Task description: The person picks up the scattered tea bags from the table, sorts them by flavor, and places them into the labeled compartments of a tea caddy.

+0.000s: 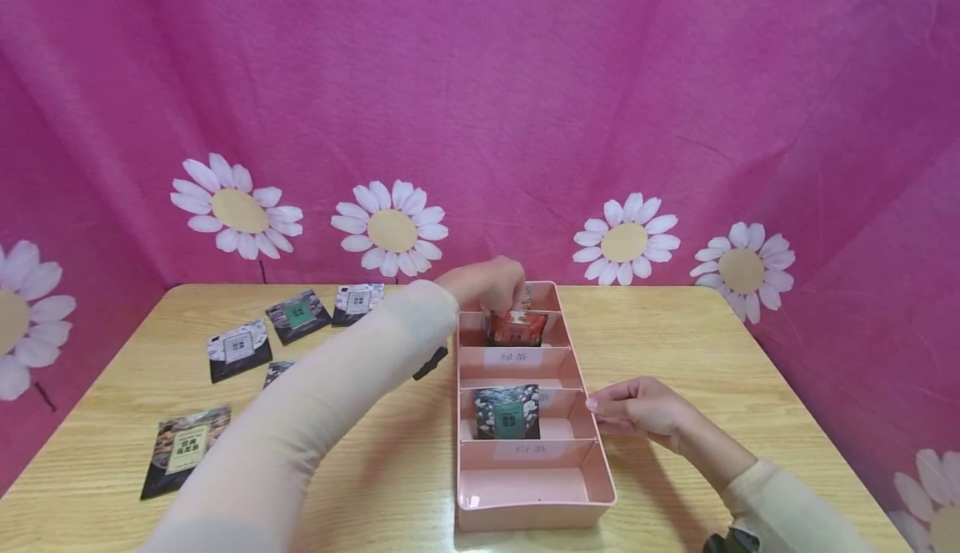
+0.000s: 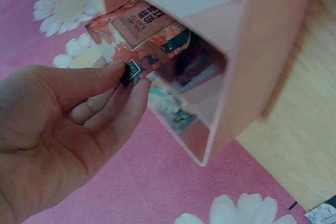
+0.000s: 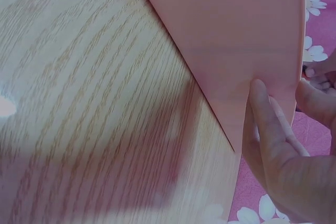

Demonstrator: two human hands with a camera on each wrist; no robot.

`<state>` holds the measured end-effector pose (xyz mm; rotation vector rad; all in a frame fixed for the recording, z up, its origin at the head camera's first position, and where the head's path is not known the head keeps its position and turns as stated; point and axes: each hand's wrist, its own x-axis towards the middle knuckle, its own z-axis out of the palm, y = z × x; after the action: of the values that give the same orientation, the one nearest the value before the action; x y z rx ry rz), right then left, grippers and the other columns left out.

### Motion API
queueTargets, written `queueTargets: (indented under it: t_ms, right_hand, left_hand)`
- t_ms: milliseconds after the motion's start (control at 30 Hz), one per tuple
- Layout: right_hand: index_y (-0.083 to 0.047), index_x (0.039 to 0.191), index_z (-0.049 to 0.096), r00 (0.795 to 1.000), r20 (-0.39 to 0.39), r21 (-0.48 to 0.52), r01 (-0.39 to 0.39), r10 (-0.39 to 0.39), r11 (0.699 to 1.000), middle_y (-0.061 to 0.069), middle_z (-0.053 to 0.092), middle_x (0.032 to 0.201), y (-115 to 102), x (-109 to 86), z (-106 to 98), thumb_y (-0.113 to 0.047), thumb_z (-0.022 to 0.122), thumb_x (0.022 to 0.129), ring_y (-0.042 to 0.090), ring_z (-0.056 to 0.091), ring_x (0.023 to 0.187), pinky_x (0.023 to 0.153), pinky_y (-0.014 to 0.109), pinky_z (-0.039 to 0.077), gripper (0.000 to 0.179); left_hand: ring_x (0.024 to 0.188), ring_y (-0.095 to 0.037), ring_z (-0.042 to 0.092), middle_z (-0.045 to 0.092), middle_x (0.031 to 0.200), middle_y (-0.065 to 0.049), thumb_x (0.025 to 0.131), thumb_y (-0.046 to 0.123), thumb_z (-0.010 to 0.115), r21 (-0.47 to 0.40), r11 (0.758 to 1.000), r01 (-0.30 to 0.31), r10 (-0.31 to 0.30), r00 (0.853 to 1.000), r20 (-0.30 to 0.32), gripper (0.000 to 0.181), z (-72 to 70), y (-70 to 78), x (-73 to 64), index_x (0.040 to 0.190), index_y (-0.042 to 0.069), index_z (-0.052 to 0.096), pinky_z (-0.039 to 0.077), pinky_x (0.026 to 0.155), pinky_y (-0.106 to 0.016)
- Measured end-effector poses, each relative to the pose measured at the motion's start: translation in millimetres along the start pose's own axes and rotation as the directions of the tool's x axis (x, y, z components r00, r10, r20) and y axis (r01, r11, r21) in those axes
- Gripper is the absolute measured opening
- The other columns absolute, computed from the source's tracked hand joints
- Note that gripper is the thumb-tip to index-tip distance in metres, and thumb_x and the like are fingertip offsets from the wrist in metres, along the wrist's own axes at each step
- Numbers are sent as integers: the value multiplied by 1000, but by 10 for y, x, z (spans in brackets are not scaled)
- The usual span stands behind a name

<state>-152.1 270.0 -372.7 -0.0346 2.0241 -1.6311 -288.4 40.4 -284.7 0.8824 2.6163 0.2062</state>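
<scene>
My left hand (image 1: 497, 284) reaches over the far part of a pink divided box (image 1: 534, 518). Its thumb and fingers pinch a red floral tea bag sachet (image 2: 142, 27), printed as Earl Grey black tea, at one corner. That sachet is partly inside the second compartment from the back, where a dark packet (image 2: 191, 69) shows behind it. At the box's right side, my right hand (image 1: 648, 411) grips the wall, thumb at the rim (image 3: 303, 19) and fingers against the outside. A black sachet with a green label (image 1: 510, 421) stands in the second compartment from the front.
Several more tea sachets lie on the wooden table to the left, including a tan-labelled one (image 1: 186, 449), a white-topped one (image 1: 240, 349) and a green-labelled one (image 1: 298, 315). My left sleeve (image 1: 322, 411) partly covers another. Handwritten paper labels (image 1: 513, 357) mark the dividers. A pink daisy curtain (image 1: 480, 103) hangs behind.
</scene>
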Motion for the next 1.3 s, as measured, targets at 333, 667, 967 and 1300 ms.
queueTargets:
  t_ms: [333,667,967,1300]
  right_hand:
    - [19,111,60,1000,-3,-2,15,-15,1000,-7,71,86,1,10,6,-16,67,88,4,68,85,83,27,57,42]
    - [20,113,59,1000,1,13,13,-13,1000,-5,72,87,4,4,2,-16,67,89,5,68,85,84,27,57,44]
    - [23,114,55,1000,3,16,19,-19,1000,-5,70,88,9,7,9,-15,67,89,5,68,86,85,28,57,47]
    - [24,115,54,1000,2,11,21,-21,1000,-3,71,90,16,9,9,-14,65,89,6,68,88,86,30,57,48]
  left_hand:
    - [73,-11,52,70,82,-3,74,-10,57,55,994,-91,95,993,-76,25,145,-82,14,86,4,74,41,58,-16]
    - [100,-21,66,74,103,-8,78,-6,57,-3,995,-99,97,984,-147,28,-6,-250,-160,99,4,73,54,89,-28]
    - [94,-25,69,73,97,-15,80,-3,62,-73,991,-109,95,980,-174,19,-6,-629,-532,98,-3,71,55,85,-29]
    - [92,-25,68,71,97,-15,82,0,66,-199,978,-64,29,985,-173,18,235,-1082,-1052,99,-3,67,55,83,-34]
